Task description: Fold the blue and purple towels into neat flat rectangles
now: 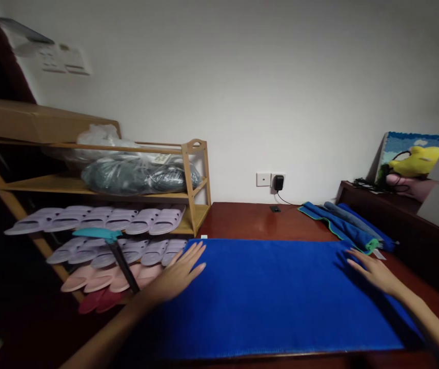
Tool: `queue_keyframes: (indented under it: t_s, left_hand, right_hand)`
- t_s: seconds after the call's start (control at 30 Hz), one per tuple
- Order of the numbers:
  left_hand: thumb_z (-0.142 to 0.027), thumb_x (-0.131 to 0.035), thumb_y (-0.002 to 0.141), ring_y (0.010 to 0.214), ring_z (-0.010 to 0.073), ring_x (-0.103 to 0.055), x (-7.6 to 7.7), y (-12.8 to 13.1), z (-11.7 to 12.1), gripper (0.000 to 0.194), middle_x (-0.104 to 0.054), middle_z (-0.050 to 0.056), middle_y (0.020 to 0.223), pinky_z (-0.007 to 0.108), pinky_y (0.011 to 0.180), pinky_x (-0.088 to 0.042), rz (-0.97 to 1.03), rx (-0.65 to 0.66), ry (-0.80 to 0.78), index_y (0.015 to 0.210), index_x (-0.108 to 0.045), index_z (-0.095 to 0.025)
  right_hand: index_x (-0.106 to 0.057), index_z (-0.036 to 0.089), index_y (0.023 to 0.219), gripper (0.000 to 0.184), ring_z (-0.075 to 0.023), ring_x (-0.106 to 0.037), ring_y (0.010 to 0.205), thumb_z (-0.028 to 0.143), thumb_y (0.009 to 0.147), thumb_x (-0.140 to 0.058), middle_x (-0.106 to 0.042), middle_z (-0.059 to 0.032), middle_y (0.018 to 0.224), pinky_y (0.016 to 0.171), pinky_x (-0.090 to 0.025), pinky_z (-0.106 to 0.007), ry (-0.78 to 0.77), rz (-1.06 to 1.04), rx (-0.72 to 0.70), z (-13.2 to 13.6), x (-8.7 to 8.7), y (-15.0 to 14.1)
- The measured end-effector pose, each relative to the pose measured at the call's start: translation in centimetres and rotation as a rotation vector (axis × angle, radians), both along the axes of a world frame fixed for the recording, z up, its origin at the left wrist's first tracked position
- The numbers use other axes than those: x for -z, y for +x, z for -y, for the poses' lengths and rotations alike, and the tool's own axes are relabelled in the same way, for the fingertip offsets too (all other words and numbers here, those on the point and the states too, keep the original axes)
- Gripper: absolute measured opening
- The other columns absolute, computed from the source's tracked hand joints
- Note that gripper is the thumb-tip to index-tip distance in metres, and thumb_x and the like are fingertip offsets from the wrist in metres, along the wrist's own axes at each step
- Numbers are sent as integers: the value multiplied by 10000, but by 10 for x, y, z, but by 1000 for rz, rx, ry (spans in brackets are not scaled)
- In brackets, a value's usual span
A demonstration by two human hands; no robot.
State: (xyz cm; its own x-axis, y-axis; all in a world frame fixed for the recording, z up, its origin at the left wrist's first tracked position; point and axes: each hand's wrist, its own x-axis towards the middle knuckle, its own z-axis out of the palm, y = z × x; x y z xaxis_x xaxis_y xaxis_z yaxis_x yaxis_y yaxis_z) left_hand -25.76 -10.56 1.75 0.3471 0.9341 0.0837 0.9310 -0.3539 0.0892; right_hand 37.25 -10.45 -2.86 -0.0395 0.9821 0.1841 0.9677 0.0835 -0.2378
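Note:
A blue towel (pixel 273 297) lies spread flat on the reddish-brown wooden table (pixel 242 220), its near edge along the table's front. My left hand (pixel 179 271) rests at the towel's far left corner, fingers stretched out and holding nothing. Over by the far right corner is my right hand (pixel 375 271), its fingers extended and apart, touching or just above the cloth. A small white tag (pixel 203 237) sticks out at the towel's far left edge. Beyond my right hand lie several rolled or folded blue towels (pixel 331 223), one with green edging.
On the left stands a wooden rack (pixel 188 179) with several slippers (pixel 119 220) and a plastic-wrapped bundle (pixel 138 174). A teal-topped black handle (pixel 115 246) leans before it. A black plug (pixel 278 182) sits in the wall socket. At right, a plush toy (pixel 415 161) rests on a dark ledge.

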Motion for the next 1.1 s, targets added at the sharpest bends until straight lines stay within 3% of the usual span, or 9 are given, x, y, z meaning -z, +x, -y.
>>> queue_keyframes:
  t_s: [0.07, 0.17, 0.33, 0.53, 0.67, 0.73, 0.8, 0.93, 1.1]
  left_hand:
    - [-464, -244, 944, 1411, 204, -151, 0, 12, -20, 591, -170, 29, 1529, 446, 1129, -164, 10, -30, 6, 1472, -192, -202]
    - [-498, -277, 921, 1412, 215, -149, 16, 16, -44, 617, -196, 42, 1527, 454, 1126, -162, 41, -114, -4, 1460, -250, -198]
    - [-593, -261, 890, 1410, 222, -164, 43, 0, -59, 687, -217, 54, 1525, 440, 1114, -207, 125, -151, -33, 1452, -278, -199]
    - [-534, -245, 909, 1414, 251, -141, 28, 7, -52, 642, -186, 88, 1532, 522, 1101, -166, 25, -173, -87, 1454, -266, -195]
    - [-374, -291, 917, 1409, 249, -169, 9, 37, -51, 566, -209, 104, 1527, 508, 1107, -142, -88, -96, 21, 1446, -289, -171]
    - [-368, -272, 925, 1409, 228, -171, 3, 55, -58, 561, -212, 87, 1529, 471, 1112, -158, -80, -44, 49, 1452, -274, -176]
    - [-415, -253, 929, 1412, 245, -156, 2, 66, -69, 587, -194, 98, 1533, 478, 1109, -164, -62, -114, 42, 1457, -261, -158]
    - [-551, -229, 902, 1409, 346, -85, 14, 63, -87, 691, -128, 132, 1541, 614, 1058, -169, -29, -350, -58, 1459, -255, -143]
    - [-648, -178, 865, 1411, 359, -42, 23, 45, -92, 756, -83, 89, 1552, 696, 989, -217, 14, -350, -149, 1470, -213, -196]
  right_hand:
    - [-417, 273, 1387, 708, -263, -332, 1342, 697, 836, -287, -335, -47, 1474, 1094, -290, -451, -56, 18, 33, -27, 3, -11]
    - [-329, 296, 1430, 712, -237, -224, 1389, 696, 850, -226, -251, -48, 1511, 1096, -253, -474, -120, 48, 102, -53, 19, -26]
    - [-291, 319, 1442, 721, -233, -129, 1413, 711, 839, -236, -175, -28, 1536, 1111, -179, -488, -104, 124, 149, -61, 39, -26]
    - [-381, 211, 1404, 739, -255, -152, 1408, 679, 864, -192, -229, -108, 1517, 1100, -167, -501, -22, 133, 173, -56, 19, -33]
    - [-362, 184, 1410, 723, -262, -204, 1394, 641, 887, -160, -297, -124, 1488, 1080, -217, -507, -23, 70, 194, -36, 3, -62]
    - [-308, 239, 1440, 722, -278, -197, 1395, 669, 875, -180, -262, -102, 1506, 1076, -216, -530, -65, 46, 113, -15, 0, -81]
    - [-256, 316, 1456, 717, -301, -145, 1404, 703, 853, -221, -196, -63, 1531, 1080, -181, -559, -74, 79, 26, 10, 1, -96]
    - [-216, 359, 1458, 736, -336, -64, 1406, 735, 825, -253, -140, -39, 1544, 1060, -159, -616, -47, 161, 55, 48, 12, -103]
    - [-229, 341, 1457, 697, -297, -90, 1410, 694, 856, -253, -185, -41, 1531, 1073, -175, -582, -70, 124, 74, 57, 15, -92]
